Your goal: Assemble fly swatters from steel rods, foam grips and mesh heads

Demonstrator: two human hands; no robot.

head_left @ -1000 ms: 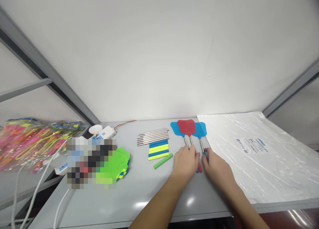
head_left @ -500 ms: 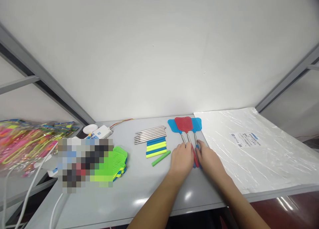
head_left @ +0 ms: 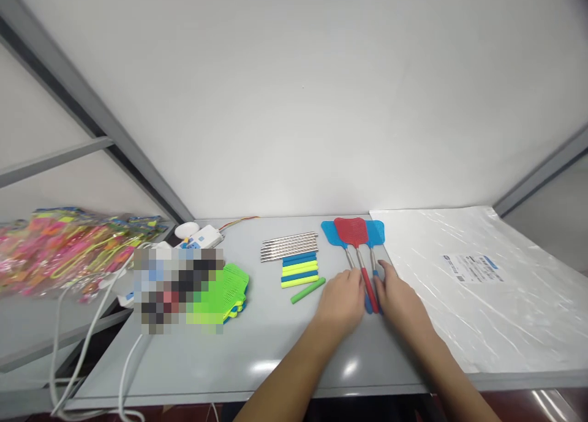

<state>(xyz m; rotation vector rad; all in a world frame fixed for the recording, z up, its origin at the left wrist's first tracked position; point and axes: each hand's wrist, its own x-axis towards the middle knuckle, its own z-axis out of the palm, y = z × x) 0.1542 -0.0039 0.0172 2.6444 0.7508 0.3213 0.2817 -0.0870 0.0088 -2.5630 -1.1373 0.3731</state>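
Three fly swatters lie side by side on the grey table, heads away from me. A red fly swatter [head_left: 353, 231] overlaps a left blue fly swatter [head_left: 331, 233] and a right blue fly swatter [head_left: 377, 233]. My left hand [head_left: 342, 301] is closed over the left blue one's handle, whose end shows past the fingers. Resting along the right blue one's handle, my right hand [head_left: 404, 299] touches it with the thumb, its index finger stretched apart. Between the hands, the red handle shows. Just left of my left hand lies a green handle tube [head_left: 307, 291].
Metal rods [head_left: 289, 246] lie above blue and yellow tubes [head_left: 299, 269]. Green swatter heads [head_left: 232, 287] are stacked at left beside a pixelated patch. A white power strip [head_left: 204, 238], cables and bagged colourful goods [head_left: 82, 244] are farther left. A white wrapped sheet [head_left: 441, 312] covers the right side.
The view has turned slightly left, so everything sits farther right. My right index finger has lifted away from the handle, and more of the red handle shows between my hands.
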